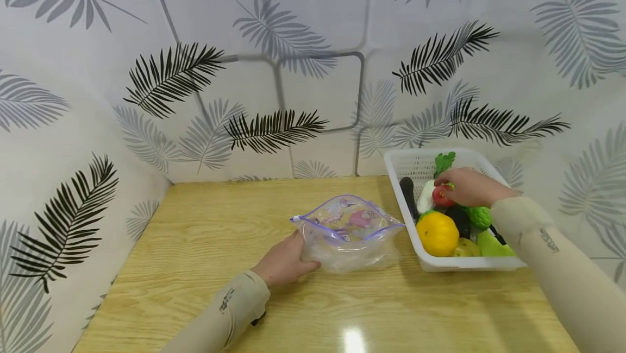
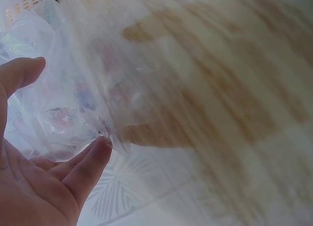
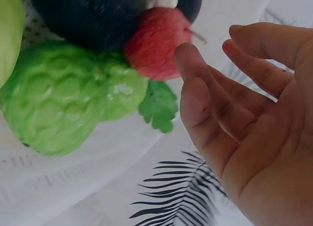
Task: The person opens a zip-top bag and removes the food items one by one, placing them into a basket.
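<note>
A clear zip bag (image 1: 347, 252) with a purple seal and printed pictures stands with its mouth spread on the table. My left hand (image 1: 286, 259) is at its left side; in the left wrist view the fingertips touch the plastic (image 2: 61, 121), thumb spread apart from them. Over the white basket (image 1: 471, 264) at the right, my right hand (image 1: 471, 186) reaches down to a red apple (image 1: 442, 195). Its fingers are loosely bent, tips right at the apple's side in the right wrist view, not closed round it.
Around the apple lie a yellow pumpkin (image 1: 437, 234), a dark eggplant-like piece (image 1: 408, 196), a white piece (image 1: 426, 198), a bumpy green fruit (image 3: 54, 99) and green leaves (image 1: 444, 163). A leaf-patterned cloth (image 1: 318, 98) hangs behind the wooden table (image 1: 220, 233).
</note>
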{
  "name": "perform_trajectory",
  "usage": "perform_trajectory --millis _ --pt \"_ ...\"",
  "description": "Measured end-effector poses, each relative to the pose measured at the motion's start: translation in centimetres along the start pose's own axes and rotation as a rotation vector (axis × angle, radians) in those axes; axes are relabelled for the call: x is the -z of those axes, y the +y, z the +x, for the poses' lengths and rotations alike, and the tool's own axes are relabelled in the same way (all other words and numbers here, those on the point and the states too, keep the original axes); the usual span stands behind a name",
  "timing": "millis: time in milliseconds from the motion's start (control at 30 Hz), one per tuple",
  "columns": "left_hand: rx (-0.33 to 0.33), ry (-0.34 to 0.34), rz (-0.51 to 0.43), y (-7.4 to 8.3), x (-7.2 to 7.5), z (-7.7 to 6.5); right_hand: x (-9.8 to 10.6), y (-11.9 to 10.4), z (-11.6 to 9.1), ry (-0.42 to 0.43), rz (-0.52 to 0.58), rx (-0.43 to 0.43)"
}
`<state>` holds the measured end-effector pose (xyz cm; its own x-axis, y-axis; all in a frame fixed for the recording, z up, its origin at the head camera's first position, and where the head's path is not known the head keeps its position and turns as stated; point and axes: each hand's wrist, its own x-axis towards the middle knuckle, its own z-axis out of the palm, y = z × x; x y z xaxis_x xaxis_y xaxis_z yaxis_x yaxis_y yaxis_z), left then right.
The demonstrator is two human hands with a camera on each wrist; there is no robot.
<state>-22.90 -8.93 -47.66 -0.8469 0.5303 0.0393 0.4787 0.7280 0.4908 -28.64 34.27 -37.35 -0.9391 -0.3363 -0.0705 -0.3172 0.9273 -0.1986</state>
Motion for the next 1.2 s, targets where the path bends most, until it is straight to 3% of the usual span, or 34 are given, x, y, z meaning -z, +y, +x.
perform_trajectory --millis 133,267,500,633,933,1200 --pt "-0.002 0.007 -0.034 -0.1 0.0 0.0 0.0 -1.4 -0.4 0.001 0.014 0.012" --pt "-0.004 0.014 -0.138 -0.2 0.1 0.2 0.3 -3.3 -1.3 0.045 0.008 0.054" --pt "0.119 0.026 -0.350 0.0 0.7 0.4 1.2 -6.5 -2.6 0.164 -0.009 0.164" --pt "0.134 0.051 -0.431 0.3 1.0 0.6 1.2 -7.4 -3.1 0.197 -0.024 0.193" --pt "0.133 0.159 -0.482 0.2 1.6 0.1 1.1 -8.3 -4.2 0.265 -0.042 0.221" --pt "0.112 0.140 -0.475 0.2 1.7 -0.5 0.5 -8.9 -4.8 0.258 -0.020 0.232"
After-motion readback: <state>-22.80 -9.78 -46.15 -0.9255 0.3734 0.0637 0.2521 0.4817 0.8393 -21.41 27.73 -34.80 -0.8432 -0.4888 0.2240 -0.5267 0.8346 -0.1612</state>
